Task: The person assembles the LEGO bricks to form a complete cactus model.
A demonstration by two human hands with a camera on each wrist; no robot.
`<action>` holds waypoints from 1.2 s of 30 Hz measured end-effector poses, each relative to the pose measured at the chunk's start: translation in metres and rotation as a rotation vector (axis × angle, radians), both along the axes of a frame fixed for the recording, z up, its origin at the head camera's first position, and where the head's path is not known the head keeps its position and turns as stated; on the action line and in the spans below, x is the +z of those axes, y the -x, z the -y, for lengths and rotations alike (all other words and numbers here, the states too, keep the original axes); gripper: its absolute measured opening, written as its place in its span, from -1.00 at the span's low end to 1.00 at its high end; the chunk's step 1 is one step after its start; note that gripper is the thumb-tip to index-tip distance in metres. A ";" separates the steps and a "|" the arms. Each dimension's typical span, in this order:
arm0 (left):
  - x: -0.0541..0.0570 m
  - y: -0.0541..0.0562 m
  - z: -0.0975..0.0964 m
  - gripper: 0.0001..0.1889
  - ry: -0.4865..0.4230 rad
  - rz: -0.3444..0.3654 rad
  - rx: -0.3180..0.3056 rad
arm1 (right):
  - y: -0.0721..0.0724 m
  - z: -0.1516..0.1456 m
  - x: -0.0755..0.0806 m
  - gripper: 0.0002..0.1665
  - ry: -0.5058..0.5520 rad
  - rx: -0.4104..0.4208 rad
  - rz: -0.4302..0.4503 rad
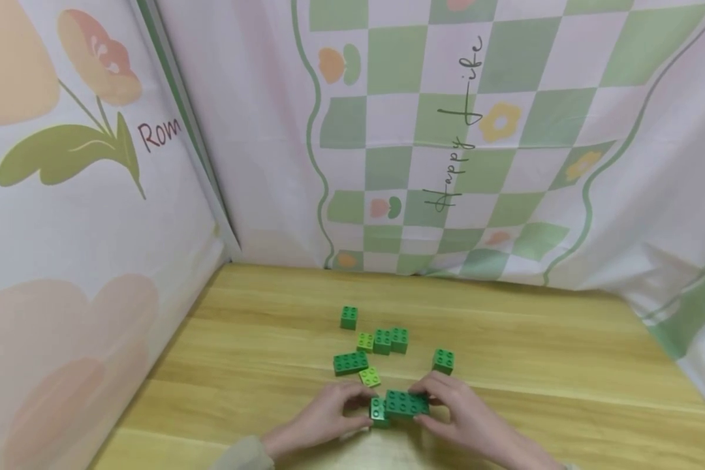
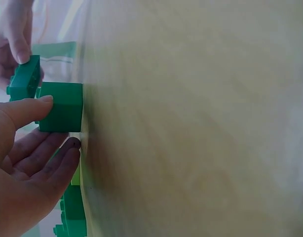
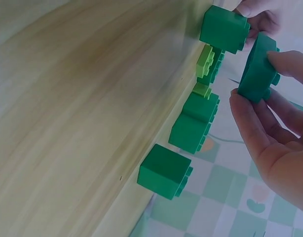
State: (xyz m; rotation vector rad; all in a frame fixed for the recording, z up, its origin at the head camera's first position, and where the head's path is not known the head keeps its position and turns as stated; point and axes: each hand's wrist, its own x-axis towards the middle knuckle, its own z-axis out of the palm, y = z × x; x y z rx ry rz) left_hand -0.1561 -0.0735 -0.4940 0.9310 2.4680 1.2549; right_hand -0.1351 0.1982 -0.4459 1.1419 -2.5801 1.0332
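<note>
Near the front of the table, my left hand (image 1: 324, 414) grips a green 2x2 building brick (image 1: 378, 414) between thumb and fingers. This brick (image 2: 65, 108) sits on the tabletop with its studs up. From the other side, my right hand (image 1: 469, 416) pinches a longer green 2x4 brick (image 1: 407, 404) at its right end. In the right wrist view the long brick (image 3: 257, 71) is raised off the wood and slightly tilted. Its left end is right at the studs of the 2x2 brick.
Just beyond the hands lie a lime brick (image 1: 370, 376) and a green 2x4 brick (image 1: 350, 363). Farther back are another lime brick (image 1: 365, 342), two adjoining green bricks (image 1: 383, 341) and a lone green brick (image 1: 349, 317). One green brick (image 1: 443, 361) stands beyond my right hand. Printed curtains (image 1: 270, 163) border the table.
</note>
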 end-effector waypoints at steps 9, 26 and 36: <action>0.001 0.000 -0.001 -0.60 -0.021 0.010 -0.007 | 0.001 0.008 0.001 -0.59 0.008 0.006 -0.021; -0.004 0.002 0.000 -0.61 -0.021 -0.040 -0.021 | 0.004 0.014 -0.001 -0.62 0.002 0.039 -0.034; -0.002 0.001 -0.001 -0.62 -0.016 -0.048 -0.019 | 0.005 0.016 -0.003 -0.63 -0.005 0.039 -0.043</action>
